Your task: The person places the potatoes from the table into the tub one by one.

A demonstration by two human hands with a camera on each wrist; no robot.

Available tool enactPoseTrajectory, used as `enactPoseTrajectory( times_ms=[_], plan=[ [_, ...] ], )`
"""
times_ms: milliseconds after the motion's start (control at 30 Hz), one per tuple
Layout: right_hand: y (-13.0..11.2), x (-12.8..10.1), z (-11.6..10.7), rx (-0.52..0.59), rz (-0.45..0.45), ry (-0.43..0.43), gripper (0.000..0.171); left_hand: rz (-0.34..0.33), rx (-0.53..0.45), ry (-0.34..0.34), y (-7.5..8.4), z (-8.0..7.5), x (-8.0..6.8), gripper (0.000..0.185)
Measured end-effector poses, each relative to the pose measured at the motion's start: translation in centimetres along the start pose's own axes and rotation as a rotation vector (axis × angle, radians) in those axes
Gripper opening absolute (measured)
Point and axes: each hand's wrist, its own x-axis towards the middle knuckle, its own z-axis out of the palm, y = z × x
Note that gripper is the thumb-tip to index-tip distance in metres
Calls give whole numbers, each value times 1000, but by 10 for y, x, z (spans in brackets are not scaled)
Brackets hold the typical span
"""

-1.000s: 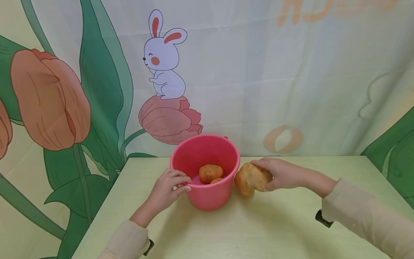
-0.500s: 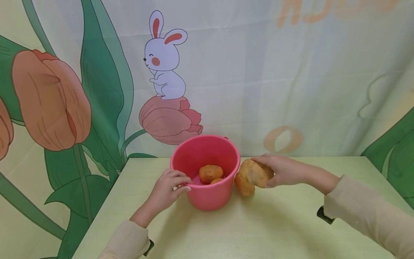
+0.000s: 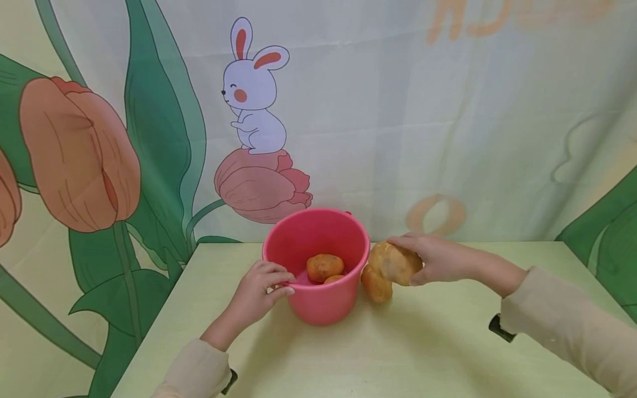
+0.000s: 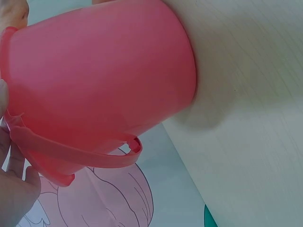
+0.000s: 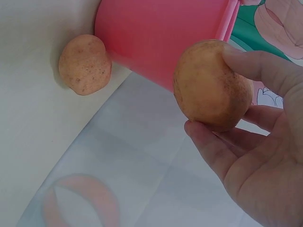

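A pink bucket (image 3: 323, 304) stands upright near the table's back edge, two potatoes (image 3: 325, 267) visible inside it. My left hand (image 3: 261, 290) grips its rim on the left side. The bucket's handle (image 4: 80, 153) hangs down along the outside in the left wrist view. To the right of the bucket, my right hand (image 3: 438, 258) holds a potato (image 5: 210, 87) between thumb and fingers, up off the table. Another potato (image 5: 86, 65) lies on the table right beside the bucket, partly covered by the held one in the head view.
The pale table (image 3: 448, 337) extends in front of the bucket and to both sides. Behind its back edge hangs a printed cloth (image 3: 378, 110) with a rabbit and tulips, close behind the bucket.
My right hand has lifted slightly up and to the right with its potato, uncovering more of the potato on the table. The left hand and bucket stay put.
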Motion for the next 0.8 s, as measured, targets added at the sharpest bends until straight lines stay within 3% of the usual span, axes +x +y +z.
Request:
enactPoseTrajectory(
  times_ms=[800],
  plan=[
    [-7, 8, -12, -24, -21, 5, 68, 8, 3, 4, 0, 0, 0, 27]
  ],
)
